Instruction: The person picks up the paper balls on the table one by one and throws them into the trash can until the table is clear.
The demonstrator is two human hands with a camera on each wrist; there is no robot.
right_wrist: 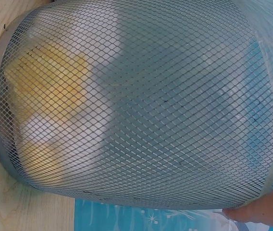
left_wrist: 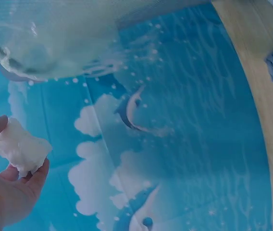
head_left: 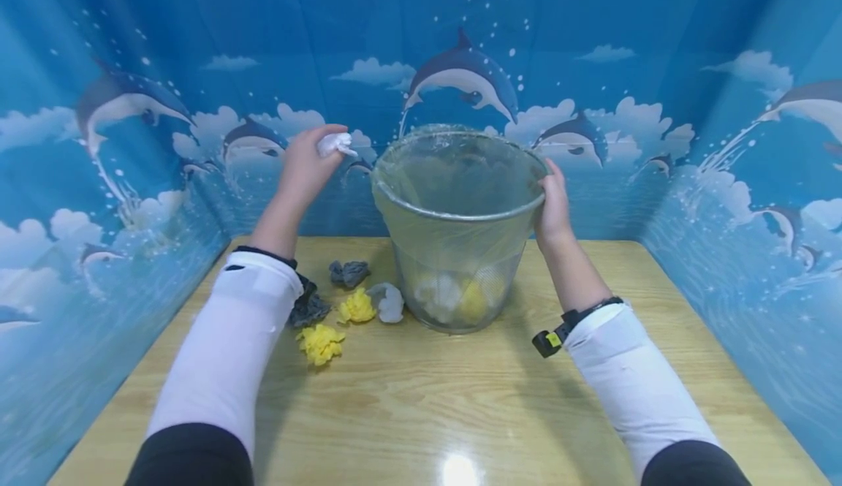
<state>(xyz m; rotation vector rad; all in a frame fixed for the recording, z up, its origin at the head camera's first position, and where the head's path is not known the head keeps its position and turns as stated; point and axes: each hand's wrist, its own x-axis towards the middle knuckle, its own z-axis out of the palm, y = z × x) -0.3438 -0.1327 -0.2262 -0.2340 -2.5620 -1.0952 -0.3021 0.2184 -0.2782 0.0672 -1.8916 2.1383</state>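
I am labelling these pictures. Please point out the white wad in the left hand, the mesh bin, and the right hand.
white wad [head_left: 334, 142], head view, middle of the crumpled wad.
mesh bin [head_left: 454, 252], head view, front wall.
right hand [head_left: 554, 204], head view, back of the hand at the rim.

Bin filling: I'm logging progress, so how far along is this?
Done: white and yellow wads lie in the bin. In hand: the left hand pinches a white wad beside the rim; the right hand holds the rim. Left: five wads on the table.
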